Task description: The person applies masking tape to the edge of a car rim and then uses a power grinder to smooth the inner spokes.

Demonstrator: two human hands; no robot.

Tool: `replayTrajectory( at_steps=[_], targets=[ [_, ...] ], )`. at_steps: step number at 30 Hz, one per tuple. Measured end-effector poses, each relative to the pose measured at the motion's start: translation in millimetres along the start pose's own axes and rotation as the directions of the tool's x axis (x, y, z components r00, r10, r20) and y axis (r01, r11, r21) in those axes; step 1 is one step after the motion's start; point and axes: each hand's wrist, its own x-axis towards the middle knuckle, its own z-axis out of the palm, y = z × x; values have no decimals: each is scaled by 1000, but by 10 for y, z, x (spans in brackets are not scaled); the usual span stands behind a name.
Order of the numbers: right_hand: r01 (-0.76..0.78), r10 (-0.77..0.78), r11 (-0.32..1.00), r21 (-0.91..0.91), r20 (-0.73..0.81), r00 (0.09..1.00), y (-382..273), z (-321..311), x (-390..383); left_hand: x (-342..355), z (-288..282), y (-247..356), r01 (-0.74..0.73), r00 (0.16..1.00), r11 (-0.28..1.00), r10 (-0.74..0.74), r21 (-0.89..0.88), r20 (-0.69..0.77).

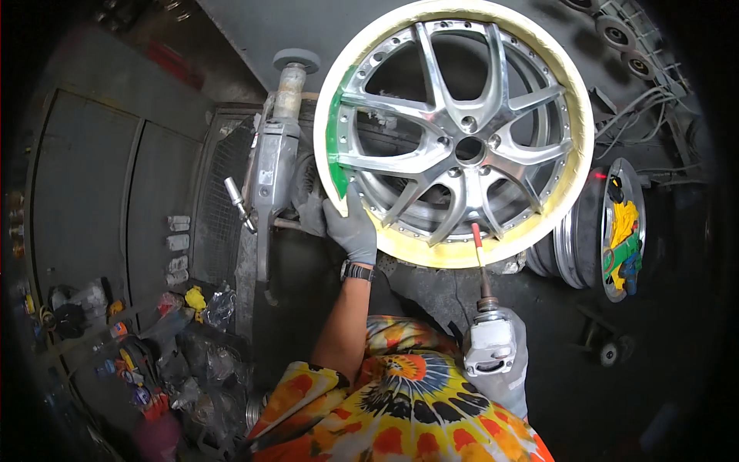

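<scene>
One spoked wheel, right of one machine
Ten spoke arms. One grinder, gripped by the right hand. The left hand grasps the rim edge nearest the machine. One red tip at a lower spoke arm; contact cannot be told. Five lug holes.

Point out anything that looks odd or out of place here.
On the wheel, a green strip at the left interrupts the pale yellow band around the rim, an odd mismatch. At lower left, plastic bags lie in an untidy heap.
</scene>
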Motion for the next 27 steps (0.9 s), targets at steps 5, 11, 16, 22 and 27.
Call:
replayTrajectory(
  at_steps=[5,11,16,22,27],
  targets=[
    [76,-75,997,-9,59,995,-40,232,219,25,-214,-63,30,971,999,-20,-37,239],
    [121,-120,993,-8,80,989,-136,492,423,-313,-1311,542,212,863,966,-255,145,436],
    [137,-138,990,16,107,985,-305,725,616,-15,-1536,1164,513,115,842,-261,168,958],
    [186,-186,964,-191,16,982,-509,1025,761,265,-1030,915,837,-310,490,60,243,949],
    [61,-70,984,-166,-48,996,-592,1152,821,191,-821,713,891,-313,355,30,283,949]
  ],
)
